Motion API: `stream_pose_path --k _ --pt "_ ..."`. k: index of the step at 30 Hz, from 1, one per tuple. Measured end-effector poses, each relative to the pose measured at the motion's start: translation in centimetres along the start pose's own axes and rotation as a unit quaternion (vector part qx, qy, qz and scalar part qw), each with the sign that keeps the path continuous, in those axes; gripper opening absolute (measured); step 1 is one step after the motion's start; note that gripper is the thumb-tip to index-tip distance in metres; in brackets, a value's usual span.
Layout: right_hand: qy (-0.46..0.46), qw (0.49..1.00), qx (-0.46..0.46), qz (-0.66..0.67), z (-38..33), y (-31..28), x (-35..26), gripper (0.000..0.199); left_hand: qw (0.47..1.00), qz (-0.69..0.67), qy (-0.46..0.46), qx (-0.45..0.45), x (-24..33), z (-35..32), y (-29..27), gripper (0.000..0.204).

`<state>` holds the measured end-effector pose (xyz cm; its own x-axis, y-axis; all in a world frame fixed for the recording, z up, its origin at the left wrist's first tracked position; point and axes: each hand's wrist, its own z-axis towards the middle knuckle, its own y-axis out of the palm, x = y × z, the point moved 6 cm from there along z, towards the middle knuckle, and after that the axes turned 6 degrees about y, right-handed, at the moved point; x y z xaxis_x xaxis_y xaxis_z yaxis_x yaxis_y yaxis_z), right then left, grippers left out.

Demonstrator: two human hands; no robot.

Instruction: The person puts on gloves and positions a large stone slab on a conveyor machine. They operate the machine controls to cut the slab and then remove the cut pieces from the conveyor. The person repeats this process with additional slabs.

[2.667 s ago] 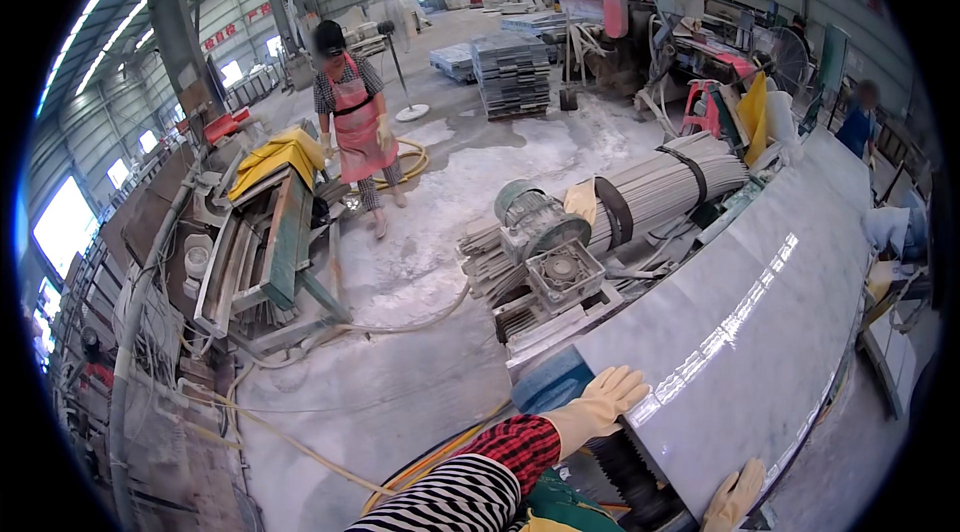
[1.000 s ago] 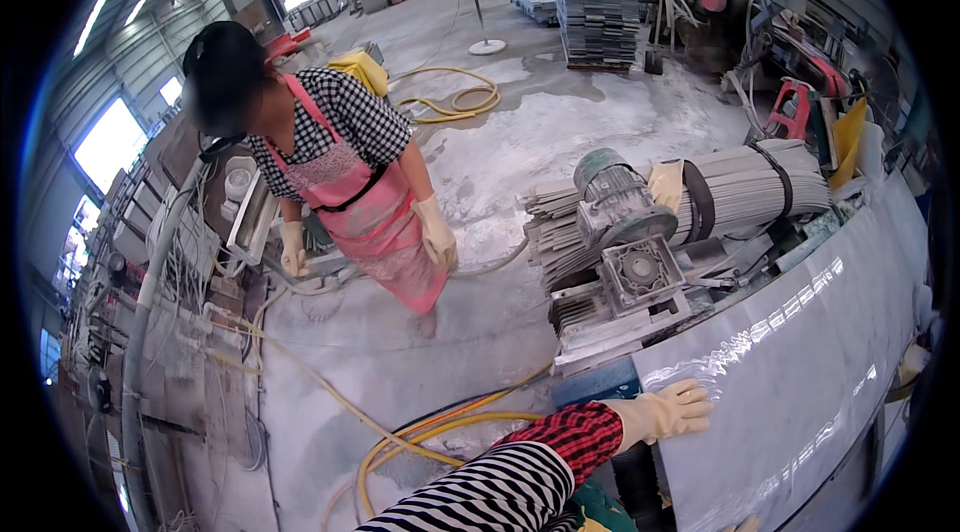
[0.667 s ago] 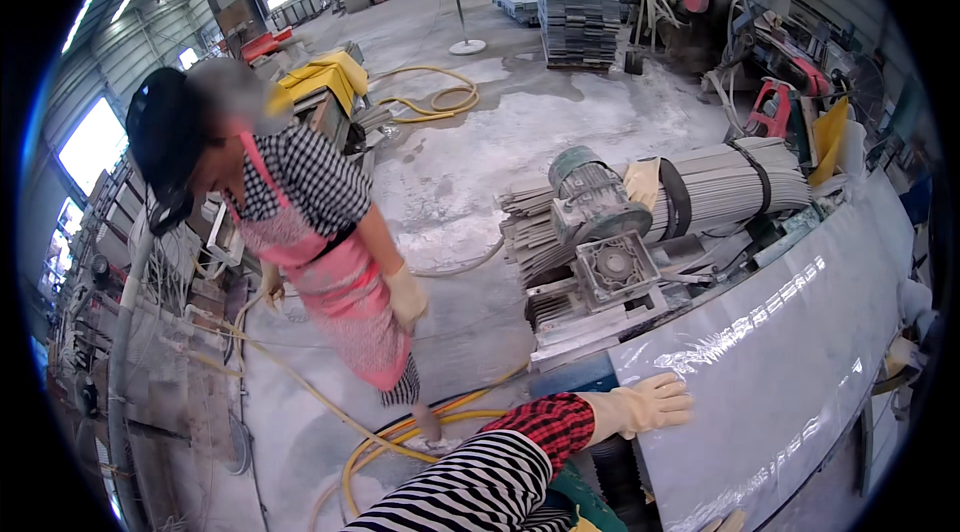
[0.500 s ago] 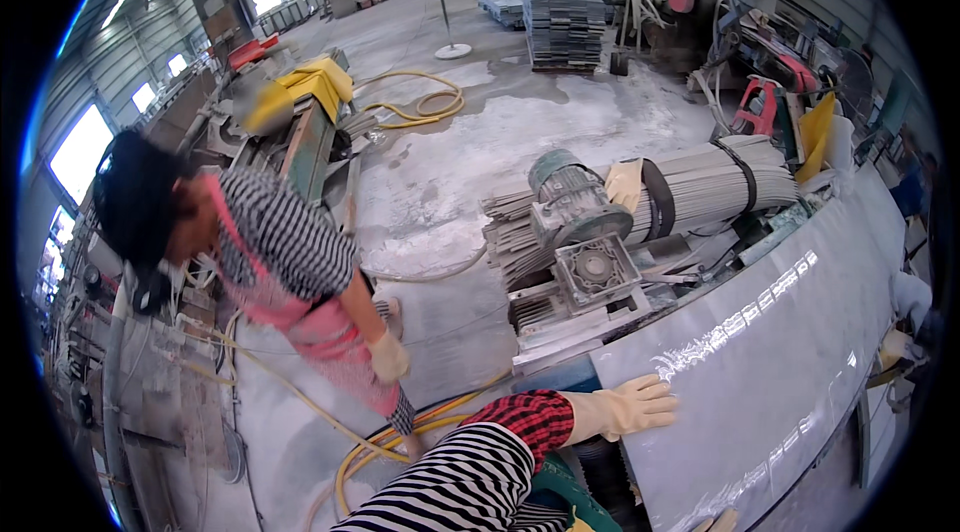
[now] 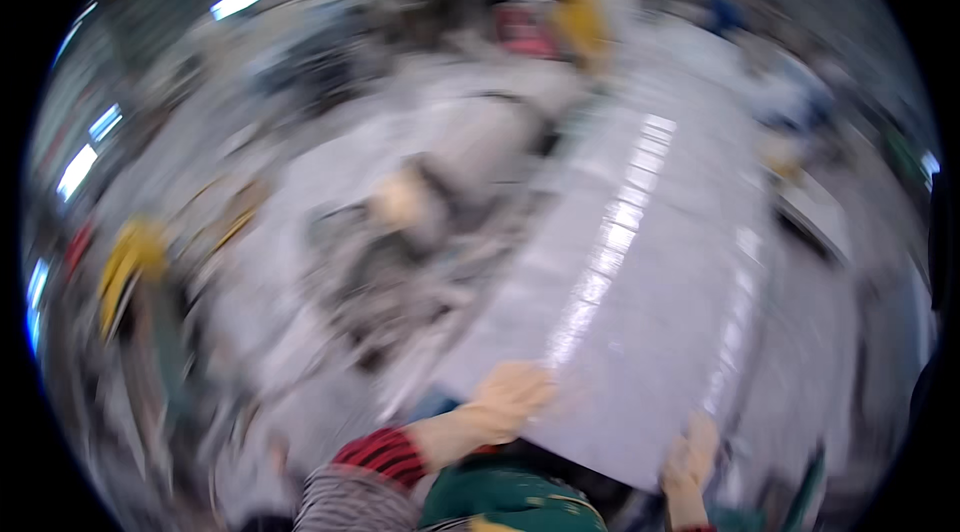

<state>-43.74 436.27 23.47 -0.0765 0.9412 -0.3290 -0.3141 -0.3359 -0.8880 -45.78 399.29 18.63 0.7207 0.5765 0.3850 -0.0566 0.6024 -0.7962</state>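
A long, glossy, light grey slab (image 5: pixel 640 332) stretches away from me, with bright reflections along its surface. My left hand (image 5: pixel 515 397), in a cream rubber glove with a red and black sleeve cuff, lies flat over the slab's near left corner, fingers extended. Beside the near right edge is my right hand (image 5: pixel 692 457), gloved in the same way. Motion blur smears its fingers, so whether they grip the edge cannot be made out. Below the slab's near end shows a green apron (image 5: pixel 510 502).
Left of the slab stands blurred machinery (image 5: pixel 390 282) with a cream glove (image 5: pixel 400 200) on a strapped bundle (image 5: pixel 480 137). A yellow-covered piece of equipment (image 5: pixel 135 257) is at far left. A person in blue and white (image 5: pixel 795 97) is beyond the slab's right side.
My view has swung right, bringing the slab to the middle and blurring the scene. My right hand has come more fully into view. The co-worker at left is out of clear sight.
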Motion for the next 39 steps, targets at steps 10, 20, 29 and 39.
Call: stream_pose_path --k 10,20,29,39 --pt "-0.012 0.995 0.023 0.095 3.6 1.2 -0.4 0.032 0.899 0.309 -0.040 -0.306 0.0 -2.0 -1.1 0.085" --pt "-0.040 0.989 0.099 0.098 1.2 2.0 -0.1 0.039 0.923 0.247 0.015 -0.295 3.7 2.5 -1.5 0.083" --pt "-0.024 0.991 0.097 0.090 1.2 4.0 0.9 0.044 0.916 0.265 0.044 -0.298 4.8 3.5 -0.4 0.081" --pt "-0.031 0.988 0.115 0.103 0.8 3.7 0.8 0.044 0.907 0.287 0.035 -0.308 5.6 3.4 -0.3 0.079"
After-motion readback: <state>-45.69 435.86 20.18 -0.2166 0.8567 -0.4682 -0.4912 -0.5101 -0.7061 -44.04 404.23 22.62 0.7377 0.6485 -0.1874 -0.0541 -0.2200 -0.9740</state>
